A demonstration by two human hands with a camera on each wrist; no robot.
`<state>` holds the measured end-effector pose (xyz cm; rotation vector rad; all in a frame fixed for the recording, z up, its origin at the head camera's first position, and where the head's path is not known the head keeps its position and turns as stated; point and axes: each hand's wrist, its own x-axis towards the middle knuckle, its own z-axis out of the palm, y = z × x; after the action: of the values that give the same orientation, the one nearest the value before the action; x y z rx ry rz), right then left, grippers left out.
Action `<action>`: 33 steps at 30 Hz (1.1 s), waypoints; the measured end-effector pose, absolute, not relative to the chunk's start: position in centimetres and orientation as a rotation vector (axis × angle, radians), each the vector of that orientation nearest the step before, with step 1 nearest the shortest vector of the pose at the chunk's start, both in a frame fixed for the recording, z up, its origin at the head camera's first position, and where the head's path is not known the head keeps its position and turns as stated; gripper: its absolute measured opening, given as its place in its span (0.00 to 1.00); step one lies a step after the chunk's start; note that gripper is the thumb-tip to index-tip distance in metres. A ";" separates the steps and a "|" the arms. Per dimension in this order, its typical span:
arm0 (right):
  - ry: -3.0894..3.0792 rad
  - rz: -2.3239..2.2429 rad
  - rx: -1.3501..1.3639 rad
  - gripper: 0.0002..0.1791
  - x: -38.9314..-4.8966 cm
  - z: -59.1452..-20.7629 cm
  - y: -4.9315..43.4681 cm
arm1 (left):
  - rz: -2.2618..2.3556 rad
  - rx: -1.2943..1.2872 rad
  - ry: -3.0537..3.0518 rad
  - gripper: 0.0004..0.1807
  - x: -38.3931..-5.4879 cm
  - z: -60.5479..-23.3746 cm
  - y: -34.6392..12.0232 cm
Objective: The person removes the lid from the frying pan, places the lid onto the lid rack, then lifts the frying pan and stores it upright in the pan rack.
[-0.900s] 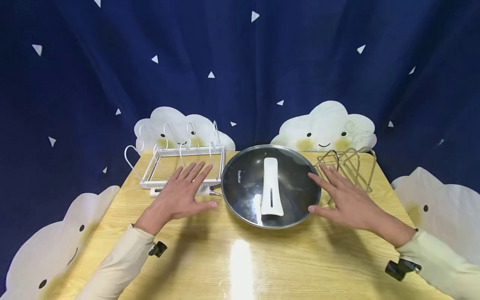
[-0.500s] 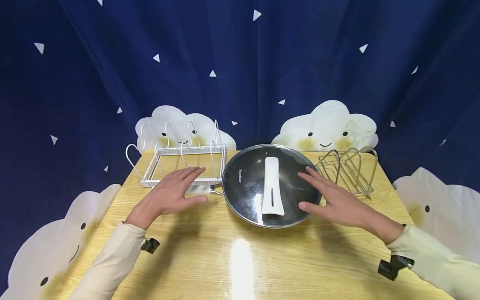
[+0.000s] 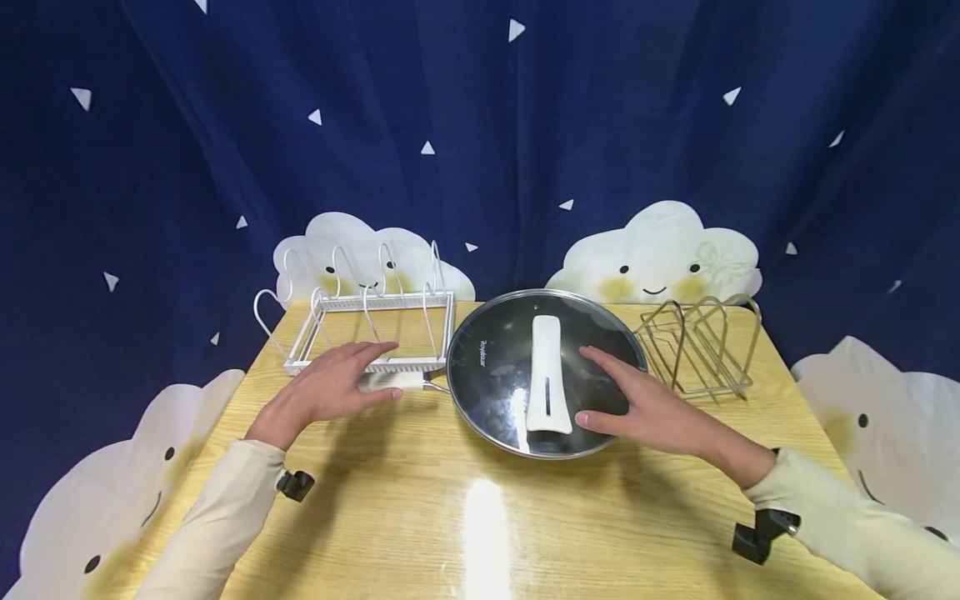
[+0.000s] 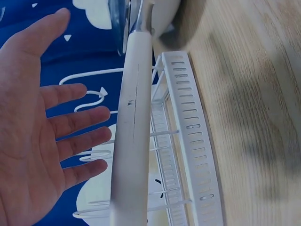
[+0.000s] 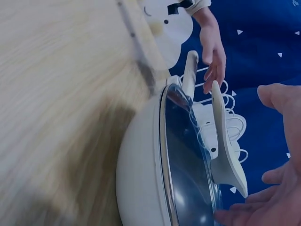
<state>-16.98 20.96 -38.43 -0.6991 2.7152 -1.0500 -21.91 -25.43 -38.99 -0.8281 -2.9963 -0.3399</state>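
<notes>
A white wok [image 5: 141, 174] with a long white handle [image 4: 131, 127] stands mid-table under a dark glass lid [image 3: 495, 400]. Upright along the lid's middle is a white lid handle [image 3: 547, 367]. My left hand [image 3: 326, 387] hovers over the wok's handle with fingers spread and nothing in them; in the left wrist view a gap shows between fingertips and handle. Over the lid's right side is my right hand [image 3: 652, 404], thumb and fingers apart, its fingertips just short of the lid handle.
Behind the wok's handle sits a white wire rack [image 3: 300, 365] with tall loops. A bronze-coloured wire rack [image 3: 723, 333] stands right of the wok. The wooden table [image 3: 570, 533] ends at a dark blue curtain [image 3: 480, 125].
My right hand has moved left, from the lid's right rim to near the lid handle. The left hand has drawn slightly left and turned over the wok's handle. Wok and racks stay put.
</notes>
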 end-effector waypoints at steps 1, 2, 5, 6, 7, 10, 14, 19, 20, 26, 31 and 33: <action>2.690 -1.099 -0.689 0.50 -17.0 -38.5 20.8 | -0.346 -0.831 -2.998 0.45 -22.0 -39.0 -25.5; 2.661 -1.153 -0.682 0.50 -17.1 -38.5 20.7 | -0.352 -0.832 -3.000 0.44 -22.1 -39.0 -25.6; 2.546 -1.327 -0.671 0.50 -17.4 -38.7 20.3 | -0.393 -0.834 -3.005 0.42 -22.6 -39.2 -25.9; 2.515 -1.372 -0.664 0.49 -17.4 -38.7 20.1 | -0.406 -0.831 -3.008 0.41 -22.7 -39.3 -26.1; 2.478 -1.419 -0.651 0.49 -17.5 -38.8 19.9 | -0.418 -0.828 -3.008 0.41 -22.8 -39.3 -26.2; 2.368 -1.533 -0.606 0.48 -17.5 -39.0 19.5 | -0.460 -0.818 -3.012 0.38 -23.2 -39.6 -26.7; 2.288 -1.619 -0.541 0.48 -17.5 -39.2 19.1 | -0.500 -0.811 -3.017 0.35 -23.5 -40.1 -27.1; 2.241 -1.674 -0.465 0.50 -17.3 -39.6 18.4 | -0.502 -0.829 -3.025 0.32 -23.7 -40.6 -27.4; 2.228 -1.689 -0.450 0.50 -17.2 -39.7 18.2 | -0.508 -0.837 -3.024 0.31 -23.8 -40.7 -27.5; 2.139 -1.785 -0.335 0.50 -17.1 -40.0 17.3 | -0.645 -0.861 -3.037 0.27 -23.9 -41.2 -27.7; 2.056 -1.819 -0.217 0.47 -17.1 -40.2 16.7 | -0.720 -0.823 -3.048 0.20 -24.0 -41.4 -27.8; 2.020 -1.838 -0.194 0.46 -17.1 -40.3 16.4 | -0.738 -0.803 -3.056 0.19 -24.0 -41.5 -27.8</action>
<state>-17.15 16.42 -40.35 -0.1938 2.0204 -1.8382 -24.02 -27.84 -41.46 -0.8027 -3.0555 -0.7385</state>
